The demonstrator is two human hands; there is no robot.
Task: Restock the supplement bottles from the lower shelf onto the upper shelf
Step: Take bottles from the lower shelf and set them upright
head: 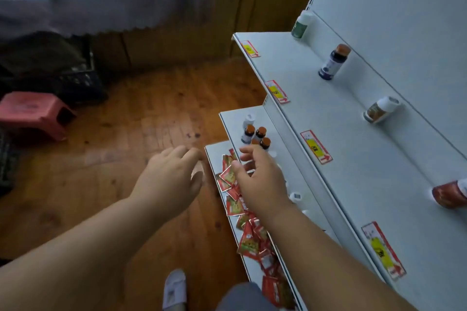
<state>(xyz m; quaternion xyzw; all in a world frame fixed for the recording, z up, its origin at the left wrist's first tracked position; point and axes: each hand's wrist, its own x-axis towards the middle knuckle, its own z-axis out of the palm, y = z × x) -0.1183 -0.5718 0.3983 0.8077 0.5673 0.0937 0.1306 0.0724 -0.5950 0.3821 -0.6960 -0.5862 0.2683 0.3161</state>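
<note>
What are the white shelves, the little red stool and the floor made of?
The upper shelf looks like painted metal: smooth, matte white, thin bent edge, slotted upright behind it. I can't be sure. The red stool looks like moulded plastic, one dull, scuffed piece with rounded corners. The floor looks like varnished wood: orange-brown boards with knots, grain and a slight sheen.

The room is dim, with a soft cool light and no hard shadows. The white metal upper shelf point(328, 113) is the brightest part and shows no glare. The brown wooden floor point(126, 113) and the left corners are dark. Wide-angle distortion bends the shelf edges. Both hands and the far bottles look slightly blurred.
</note>
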